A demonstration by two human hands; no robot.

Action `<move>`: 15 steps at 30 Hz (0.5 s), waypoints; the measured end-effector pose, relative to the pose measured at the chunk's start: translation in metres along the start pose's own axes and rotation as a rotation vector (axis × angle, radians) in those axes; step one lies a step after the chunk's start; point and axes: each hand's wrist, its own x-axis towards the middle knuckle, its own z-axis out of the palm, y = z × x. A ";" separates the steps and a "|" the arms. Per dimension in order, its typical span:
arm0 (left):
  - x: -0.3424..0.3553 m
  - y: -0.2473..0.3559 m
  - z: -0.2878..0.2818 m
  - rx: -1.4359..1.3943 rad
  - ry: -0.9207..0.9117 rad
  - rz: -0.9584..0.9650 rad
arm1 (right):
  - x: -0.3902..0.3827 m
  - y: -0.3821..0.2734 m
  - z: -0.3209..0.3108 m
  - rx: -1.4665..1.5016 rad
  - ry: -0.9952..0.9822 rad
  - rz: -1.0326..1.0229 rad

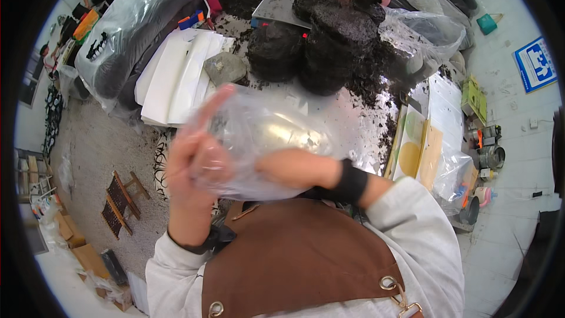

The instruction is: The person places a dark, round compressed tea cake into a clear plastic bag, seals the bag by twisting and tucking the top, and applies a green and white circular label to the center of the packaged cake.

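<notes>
Our left hand and right hand meet the bag, nearer us than the stone; blurred, we can't tell if either grips. Uneven tugging might tear it; brushing the black stack, right of the stone, could dirty it.

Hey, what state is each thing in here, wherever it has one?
Clear plastic bag, crumpled
Left hand, at the bag, grip unclear
Right hand, at the bag, grip unclear
Dark round cakes, stacked
White sheets, piled
Woven stool, unfolded
</notes>
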 end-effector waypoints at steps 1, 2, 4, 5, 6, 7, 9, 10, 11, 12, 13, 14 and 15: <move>0.007 0.005 0.008 0.131 0.074 -0.022 | 0.012 0.040 0.029 -0.032 0.023 -0.055; 0.013 0.008 0.008 0.257 0.162 -0.031 | 0.022 0.075 0.052 -0.065 0.030 -0.119; 0.009 0.006 -0.019 0.137 0.340 -0.034 | 0.032 0.110 0.079 -0.272 0.254 -0.256; -0.002 0.013 -0.030 0.028 0.357 0.027 | 0.039 0.118 0.092 -0.472 0.512 -0.346; -0.013 0.022 -0.038 -0.085 0.368 0.089 | 0.042 0.111 0.087 -0.461 0.489 -0.427; -0.022 0.032 -0.039 0.010 0.447 0.166 | 0.040 0.089 0.063 -0.307 0.281 -0.510; -0.031 0.054 -0.021 0.189 0.567 0.311 | 0.030 0.037 -0.001 0.159 -0.113 -0.605; -0.033 0.067 -0.007 0.277 0.611 0.381 | 0.020 0.022 -0.034 0.314 -0.067 -0.656; -0.045 0.084 -0.002 0.487 0.555 0.411 | 0.011 0.021 -0.060 0.392 0.171 -0.670; -0.051 0.096 0.002 0.695 0.490 0.433 | -0.002 0.029 -0.095 0.467 0.413 -0.671; -0.048 0.091 0.026 0.710 0.515 0.450 | 0.005 0.064 -0.125 0.201 0.857 -0.727; -0.028 0.084 0.039 0.767 0.727 0.587 | -0.001 0.089 -0.163 0.117 1.023 -0.431; -0.016 0.084 0.040 0.795 0.827 0.658 | -0.018 0.113 -0.198 0.187 1.095 -0.170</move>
